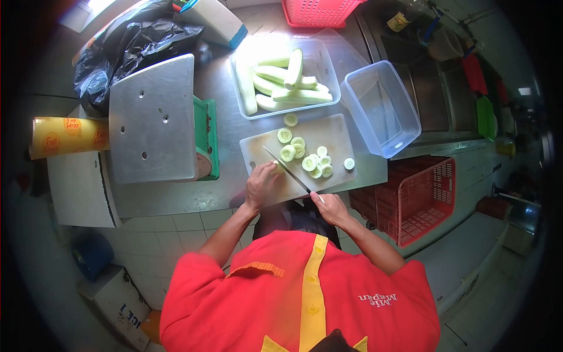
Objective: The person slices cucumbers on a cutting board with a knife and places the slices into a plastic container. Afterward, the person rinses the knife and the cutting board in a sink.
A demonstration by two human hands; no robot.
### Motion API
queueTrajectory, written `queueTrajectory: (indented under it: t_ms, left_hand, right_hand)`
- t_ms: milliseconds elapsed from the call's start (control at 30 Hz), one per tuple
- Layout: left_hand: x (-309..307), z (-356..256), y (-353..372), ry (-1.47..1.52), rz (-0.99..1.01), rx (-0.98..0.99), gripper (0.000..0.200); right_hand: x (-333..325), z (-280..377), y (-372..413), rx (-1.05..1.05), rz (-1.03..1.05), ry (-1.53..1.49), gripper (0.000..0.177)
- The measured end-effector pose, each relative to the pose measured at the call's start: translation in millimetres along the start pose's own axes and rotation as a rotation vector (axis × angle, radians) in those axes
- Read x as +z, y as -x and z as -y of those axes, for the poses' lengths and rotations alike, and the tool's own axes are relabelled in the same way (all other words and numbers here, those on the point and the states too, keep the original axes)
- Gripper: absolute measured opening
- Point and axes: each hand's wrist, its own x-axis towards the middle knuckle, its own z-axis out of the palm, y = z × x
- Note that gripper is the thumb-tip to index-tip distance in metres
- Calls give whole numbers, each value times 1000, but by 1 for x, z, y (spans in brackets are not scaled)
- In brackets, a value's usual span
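My right hand [329, 208] is closed around the handle of a knife [287, 171], whose blade slants up and left over the white cutting board [346, 132]. At the blade's left side, my left hand [261, 186] has its fingers bent around a pale green piece of peeled cucumber [277, 168], mostly hidden by the fingers. Several round cucumber slices [287, 153] lie beyond the blade, with another cluster of slices [316, 164] to its right. A lone slice [349, 163] rests near the board's right edge.
Behind the board, a clear plastic container [335, 76] holds several peeled cucumbers [302, 95]. Another clear container [387, 111] stands at right. A metal-topped scale [153, 126], a wrap roll [67, 136] and a black plastic bag [126, 56] are at left. Red crates [427, 199] sit below, right.
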Motion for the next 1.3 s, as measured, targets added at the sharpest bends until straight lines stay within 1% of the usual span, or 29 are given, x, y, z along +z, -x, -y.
queueTrajectory:
  t_ms: [100,133,200,233,300,367,400,433,467,533,633,767,833,933,1067,1133,1300]
  left_hand:
    - [1,0,2,-16,-13,7,33]
    - [1,-1,0,-8,-24,10,33]
    - [1,-1,-2,-7,-37,16,32]
    - [1,-2,-2,-1,-36,5,33]
    - [-1,-2,-2,5,-34,7,34]
    - [-2,-4,0,41,-33,-62,33]
    - [-3,-5,1,39,-36,-59,33]
    - [-5,-7,0,16,-32,-35,34]
    - [-7,-9,-1,-5,-28,-12,34]
    - [-6,-9,0,-4,-27,-34,33]
    - [-3,-6,3,11,-18,-69,32]
    - [1,0,5,47,-16,-85,31]
    - [1,1,5,44,-24,-77,31]
    - [1,3,6,32,-32,-56,32]
    - [0,5,6,31,-47,-22,32]
    - [0,6,5,23,-60,-10,32]
    - [1,7,5,11,-91,22,31]
  right_hand:
    - [16,-3,-17,13,8,2,70]
    - [26,-13,-26,14,8,1,70]
    - [46,-32,-46,-141,-170,23,74]
    - [39,-27,-48,-144,-169,20,74]
    - [10,-12,-50,298,281,-311,77]
    - [-2,-14,-51,307,299,-355,77]
    - [-6,-15,-51,320,327,-396,78]
    - [-5,-14,-45,196,207,-285,76]
    - [-4,-16,-40,193,209,-282,76]
    - [-5,-17,-28,-68,-13,-39,72]
    - [-10,-5,-4,-87,-5,-10,67]
    - [-7,-2,8,-31,23,15,68]
    - [-2,-5,8,-42,-44,-10,69]
    - [-2,-3,7,-21,-32,-14,69]
    - [-2,-3,1,30,38,26,69]
    - [5,0,-6,-4,17,46,68]
    - [35,-10,-43,-6,-42,20,72]
